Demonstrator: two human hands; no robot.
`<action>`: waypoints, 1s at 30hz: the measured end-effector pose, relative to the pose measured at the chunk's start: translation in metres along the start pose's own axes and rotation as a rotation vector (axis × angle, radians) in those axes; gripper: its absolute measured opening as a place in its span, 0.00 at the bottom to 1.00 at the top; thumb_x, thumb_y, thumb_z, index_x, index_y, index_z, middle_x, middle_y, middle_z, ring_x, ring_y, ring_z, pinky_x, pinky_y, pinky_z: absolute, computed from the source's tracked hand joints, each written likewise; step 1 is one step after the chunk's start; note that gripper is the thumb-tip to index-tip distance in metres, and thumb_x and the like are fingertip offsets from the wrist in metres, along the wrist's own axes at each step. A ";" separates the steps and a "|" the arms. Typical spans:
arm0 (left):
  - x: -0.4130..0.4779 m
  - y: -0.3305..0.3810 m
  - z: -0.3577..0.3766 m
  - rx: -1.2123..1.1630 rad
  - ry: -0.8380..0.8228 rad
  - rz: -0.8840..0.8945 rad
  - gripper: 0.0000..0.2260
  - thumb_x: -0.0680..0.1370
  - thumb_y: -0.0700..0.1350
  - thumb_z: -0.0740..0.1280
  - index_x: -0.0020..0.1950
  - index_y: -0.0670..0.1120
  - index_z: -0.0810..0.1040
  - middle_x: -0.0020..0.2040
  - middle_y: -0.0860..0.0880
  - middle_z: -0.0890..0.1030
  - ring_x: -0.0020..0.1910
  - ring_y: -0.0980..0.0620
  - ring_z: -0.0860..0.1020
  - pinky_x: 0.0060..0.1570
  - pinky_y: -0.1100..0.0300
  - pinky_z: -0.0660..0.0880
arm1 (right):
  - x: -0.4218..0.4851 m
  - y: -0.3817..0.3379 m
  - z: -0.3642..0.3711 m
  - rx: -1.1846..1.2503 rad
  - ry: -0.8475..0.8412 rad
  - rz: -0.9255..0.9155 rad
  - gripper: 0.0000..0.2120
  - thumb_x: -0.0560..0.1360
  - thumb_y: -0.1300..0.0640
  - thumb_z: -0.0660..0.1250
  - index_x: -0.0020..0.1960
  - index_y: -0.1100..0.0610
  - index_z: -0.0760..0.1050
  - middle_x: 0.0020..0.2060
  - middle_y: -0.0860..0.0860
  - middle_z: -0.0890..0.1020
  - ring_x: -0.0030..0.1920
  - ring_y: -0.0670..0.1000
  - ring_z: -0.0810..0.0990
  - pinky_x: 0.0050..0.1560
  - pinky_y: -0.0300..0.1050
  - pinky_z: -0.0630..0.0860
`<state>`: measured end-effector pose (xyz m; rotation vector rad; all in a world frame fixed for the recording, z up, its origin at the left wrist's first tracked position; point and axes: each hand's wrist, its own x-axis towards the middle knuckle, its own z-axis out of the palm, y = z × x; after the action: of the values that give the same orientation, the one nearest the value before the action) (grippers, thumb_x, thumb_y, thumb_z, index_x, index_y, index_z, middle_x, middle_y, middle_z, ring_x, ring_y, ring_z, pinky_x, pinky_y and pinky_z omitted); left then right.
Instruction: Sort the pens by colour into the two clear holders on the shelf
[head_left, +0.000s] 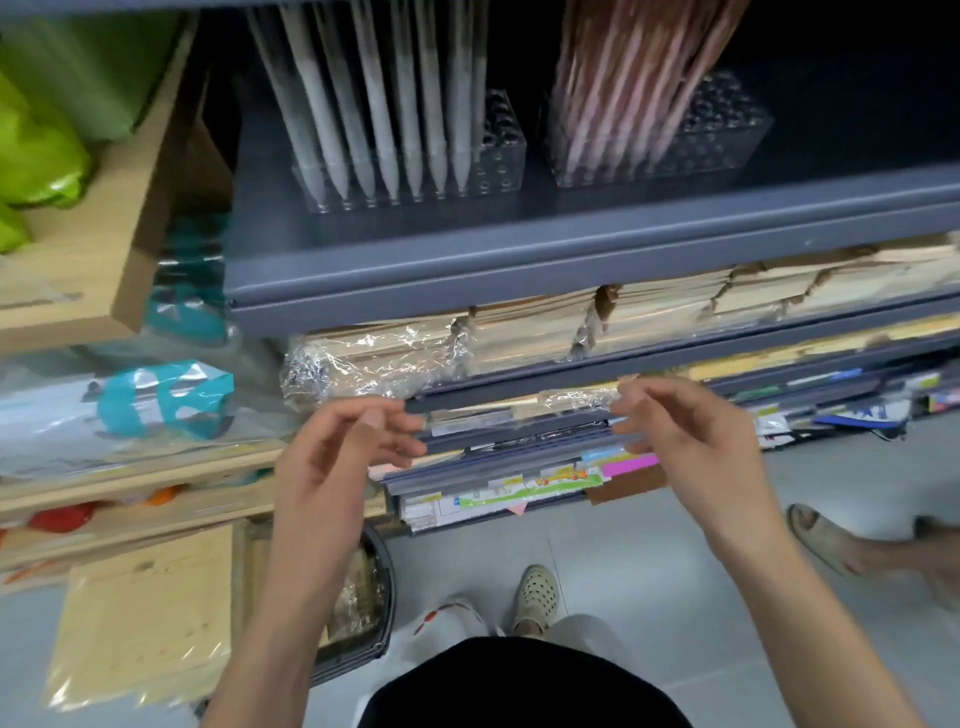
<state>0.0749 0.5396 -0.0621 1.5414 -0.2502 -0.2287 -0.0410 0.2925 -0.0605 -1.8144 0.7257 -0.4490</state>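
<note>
Head view: left hand (337, 462) and right hand (691, 431) hover empty, fingers (387, 418) loosely curled.

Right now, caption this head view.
Left hand and right hand hover empty below grey metal shelf; white pens in left clear holder, pink pens in right clear holder.

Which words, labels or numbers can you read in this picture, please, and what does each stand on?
No text can be read.
Colourful printed paper packs on the low grey shelf: print too blurred.
White plastic bag with teal marking: blurred shapes, no legible letters.
Blue-and-white packet at the far right: too small.
</note>
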 end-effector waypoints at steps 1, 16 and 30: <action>-0.005 -0.019 -0.002 0.004 -0.020 -0.099 0.08 0.83 0.43 0.63 0.51 0.46 0.82 0.47 0.43 0.85 0.42 0.43 0.84 0.43 0.54 0.81 | -0.013 0.034 -0.001 0.014 0.013 0.158 0.05 0.77 0.55 0.68 0.46 0.50 0.82 0.40 0.49 0.86 0.44 0.56 0.85 0.41 0.50 0.82; -0.087 -0.262 0.038 0.446 -0.403 -1.117 0.07 0.82 0.39 0.65 0.44 0.39 0.78 0.32 0.46 0.83 0.32 0.46 0.80 0.33 0.59 0.74 | -0.222 0.292 -0.096 -0.074 0.140 1.103 0.08 0.76 0.56 0.68 0.40 0.58 0.81 0.39 0.55 0.85 0.43 0.57 0.83 0.50 0.55 0.80; -0.080 -0.213 0.327 0.497 -0.594 -0.761 0.05 0.82 0.39 0.66 0.51 0.38 0.80 0.46 0.39 0.85 0.38 0.44 0.82 0.41 0.54 0.79 | -0.147 0.324 -0.309 0.018 0.284 0.785 0.05 0.75 0.54 0.71 0.50 0.46 0.82 0.40 0.46 0.86 0.41 0.46 0.85 0.49 0.51 0.81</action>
<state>-0.0978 0.2481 -0.2718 1.9803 -0.1768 -1.3142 -0.4257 0.0960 -0.2500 -1.3142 1.5342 -0.1803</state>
